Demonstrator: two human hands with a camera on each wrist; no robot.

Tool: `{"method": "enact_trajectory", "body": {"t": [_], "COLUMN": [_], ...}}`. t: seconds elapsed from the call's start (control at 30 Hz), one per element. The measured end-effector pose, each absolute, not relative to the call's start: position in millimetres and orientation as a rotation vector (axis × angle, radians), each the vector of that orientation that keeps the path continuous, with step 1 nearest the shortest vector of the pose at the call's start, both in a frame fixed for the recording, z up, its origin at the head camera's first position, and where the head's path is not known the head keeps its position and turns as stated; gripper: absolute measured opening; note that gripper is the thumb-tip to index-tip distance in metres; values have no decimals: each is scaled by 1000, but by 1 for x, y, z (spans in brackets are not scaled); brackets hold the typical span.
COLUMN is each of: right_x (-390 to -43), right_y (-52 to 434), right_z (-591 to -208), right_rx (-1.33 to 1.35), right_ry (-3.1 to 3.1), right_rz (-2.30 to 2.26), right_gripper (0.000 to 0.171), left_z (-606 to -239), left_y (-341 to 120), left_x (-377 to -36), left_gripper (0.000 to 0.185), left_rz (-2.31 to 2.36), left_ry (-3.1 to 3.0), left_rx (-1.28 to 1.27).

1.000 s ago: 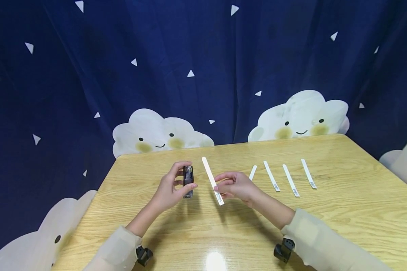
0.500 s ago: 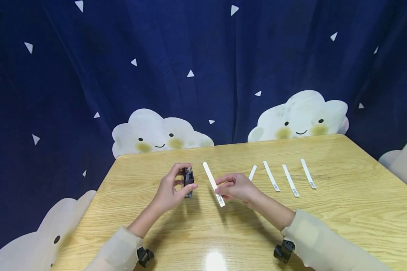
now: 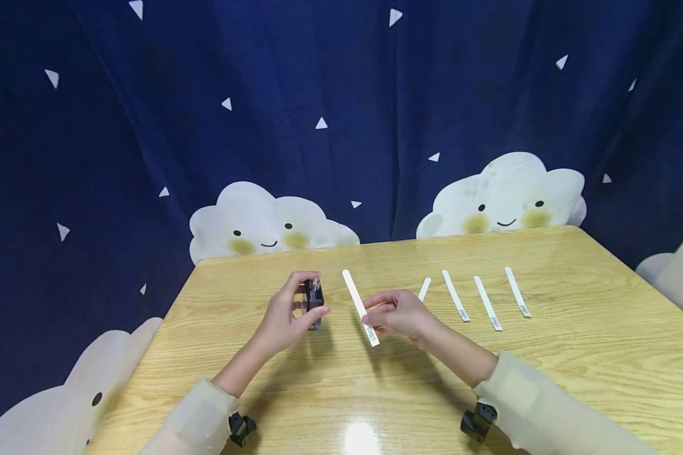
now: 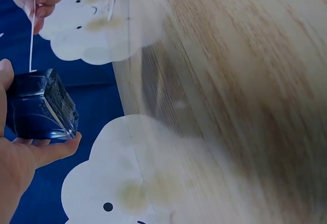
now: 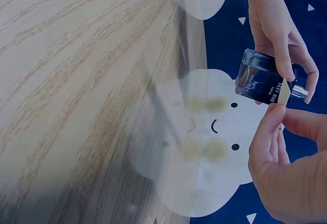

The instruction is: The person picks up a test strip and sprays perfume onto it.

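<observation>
My left hand (image 3: 281,321) grips a small dark glass perfume bottle (image 3: 315,292) above the table. Its index finger reaches to the top end and the thumb lies along the lower part. In the right wrist view, white lettering shows on the bottle (image 5: 255,77), and a fingertip lies at the silver spray nozzle (image 5: 298,92). Just to the right, my right hand (image 3: 401,313) pinches a white paper test strip (image 3: 353,293) near its printed lower end, with the rounded end pointing up and away. A gap separates strip and bottle in the head view.
Several similar strips lie on the wooden table (image 3: 592,354) to the right, including a paper strip (image 3: 487,302) with printing; one is partly hidden behind my right hand. A dark blue curtain (image 3: 296,76) with clouds and triangles hangs behind the far table edge.
Over the last second the test strip has dropped slightly and shifted a little right with my right hand. My left hand and the perfume bottle have stayed almost still.
</observation>
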State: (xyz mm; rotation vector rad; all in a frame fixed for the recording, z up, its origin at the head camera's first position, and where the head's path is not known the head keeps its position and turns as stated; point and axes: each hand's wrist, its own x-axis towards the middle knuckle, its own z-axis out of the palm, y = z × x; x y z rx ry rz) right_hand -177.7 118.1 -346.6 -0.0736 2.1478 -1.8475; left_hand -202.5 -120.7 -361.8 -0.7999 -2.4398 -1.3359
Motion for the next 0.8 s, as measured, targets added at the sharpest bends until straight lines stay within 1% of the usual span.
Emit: {"method": "enact_trajectory", "body": {"t": [0.5, 0.8], "right_x": [-176, -179], "right_y": [120, 124], "right_z": [-346, -347], "right_rx": [-89, -25], "right_ry": [2126, 2140], "right_rz": [-1870, -1863], "right_gripper": [38, 37], "left_z": [-365, -361], "left_y": [-120, -122], "left_x": [-203, -201], "left_gripper": [55, 60], "left_rz": [-1276, -1375], "left_ry": [-2429, -2457], "left_rx": [-789, -732]}}
